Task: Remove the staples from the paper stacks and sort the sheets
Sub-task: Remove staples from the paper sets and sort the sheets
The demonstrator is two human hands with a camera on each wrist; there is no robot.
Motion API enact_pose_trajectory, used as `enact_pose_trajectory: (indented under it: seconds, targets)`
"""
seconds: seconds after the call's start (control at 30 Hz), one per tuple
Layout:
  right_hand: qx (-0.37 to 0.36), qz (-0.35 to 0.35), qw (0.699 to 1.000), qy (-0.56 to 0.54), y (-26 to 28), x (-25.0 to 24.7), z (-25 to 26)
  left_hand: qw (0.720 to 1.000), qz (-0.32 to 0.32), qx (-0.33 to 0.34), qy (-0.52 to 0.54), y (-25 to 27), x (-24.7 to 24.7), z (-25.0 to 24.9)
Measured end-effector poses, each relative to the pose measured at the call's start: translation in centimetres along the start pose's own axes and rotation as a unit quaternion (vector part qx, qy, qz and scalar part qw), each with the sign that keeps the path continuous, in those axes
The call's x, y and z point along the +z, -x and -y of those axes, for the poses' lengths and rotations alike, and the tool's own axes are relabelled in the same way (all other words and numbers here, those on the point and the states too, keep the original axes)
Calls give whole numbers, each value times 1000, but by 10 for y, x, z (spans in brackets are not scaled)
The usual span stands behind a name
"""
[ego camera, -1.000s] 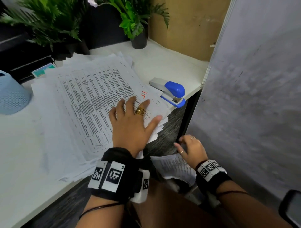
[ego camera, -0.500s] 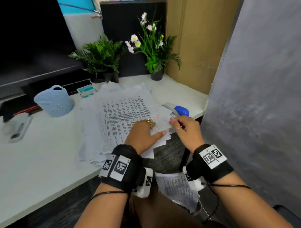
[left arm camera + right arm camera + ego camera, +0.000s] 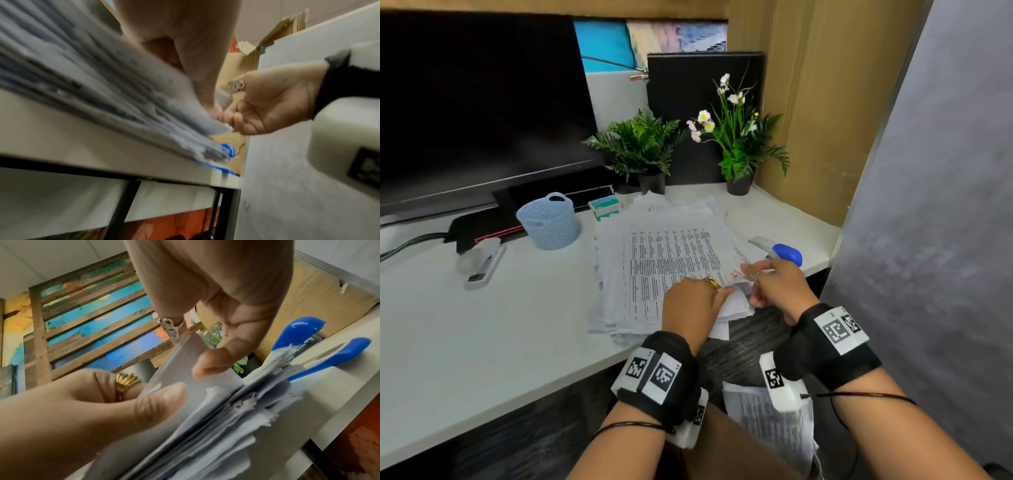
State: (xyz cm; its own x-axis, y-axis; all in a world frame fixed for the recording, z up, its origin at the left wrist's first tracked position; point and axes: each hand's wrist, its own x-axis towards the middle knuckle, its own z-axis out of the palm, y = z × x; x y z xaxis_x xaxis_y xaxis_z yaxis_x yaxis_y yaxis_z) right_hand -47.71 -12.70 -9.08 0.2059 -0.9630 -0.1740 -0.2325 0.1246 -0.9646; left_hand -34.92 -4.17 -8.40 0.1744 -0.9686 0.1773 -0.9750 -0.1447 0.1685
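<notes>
A thick stack of printed sheets point(image 3: 671, 260) lies on the white desk point(image 3: 500, 325), its near right corner hanging past the desk edge. My left hand point(image 3: 722, 291) grips that corner point(image 3: 216, 415), with curled fingers on top and the thumb point(image 3: 162, 395) against the sheet edges. My right hand point(image 3: 748, 277) pinches the corner of the top sheet point(image 3: 191, 360) and bends it upward; its thumb point(image 3: 207, 366) is under the sheet. Red handwriting point(image 3: 735, 273) marks that corner. No staple is visible. More printed sheets point(image 3: 774, 418) rest on my lap.
A blue and white stapler point(image 3: 780, 251) lies just right of the stack. A grey stapler point(image 3: 482, 262), a blue mesh basket point(image 3: 549, 221) and a small green box point(image 3: 604, 207) sit left and behind. Two potted plants point(image 3: 643, 150) and a monitor point(image 3: 476, 102) stand at the back. A grey partition point(image 3: 928, 240) closes the right.
My right hand rose from the sheets on my lap to the stack's corner and took hold of the top sheet. My left hand went from lying flat to curled at that corner.
</notes>
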Motion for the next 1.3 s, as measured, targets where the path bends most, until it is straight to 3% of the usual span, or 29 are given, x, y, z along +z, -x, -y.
enact_pose_trajectory:
  seconds: [0.1,0.23,0.33,0.43,0.57,0.63,0.77,0.9,1.03,1.1,1.23,1.3]
  targets:
    - [2,7,1000,23,-1,5,10,996,18,2,85,-2,8,8]
    - [-31,-14,992,122,-11,2,18,959,99,37,262,0,0,36]
    - [-67,-56,970,225,-17,2,25,983,84,40,161,5,-2,64]
    - [-37,-53,968,242,-20,7,30,990,127,20,63,12,-3,84]
    - [45,9,991,125,-13,21,42,978,188,46,72,19,-2,101]
    - [74,54,988,127,-9,26,47,977,195,64,61,19,-2,107]
    - [29,34,981,186,-8,31,42,977,201,64,37,20,-1,110]
    - [-3,28,990,136,-4,29,28,976,208,57,31,25,6,108]
    - [-38,6,998,56,4,28,18,976,194,74,66,27,10,114]
    - [-51,4,999,11,3,27,15,974,167,55,140,19,6,122]
    - [-101,-12,994,-30,-1,17,18,974,3,-55,218,5,-16,139]
    - [-117,6,992,-35,-4,10,18,943,-95,-91,307,3,-30,141]
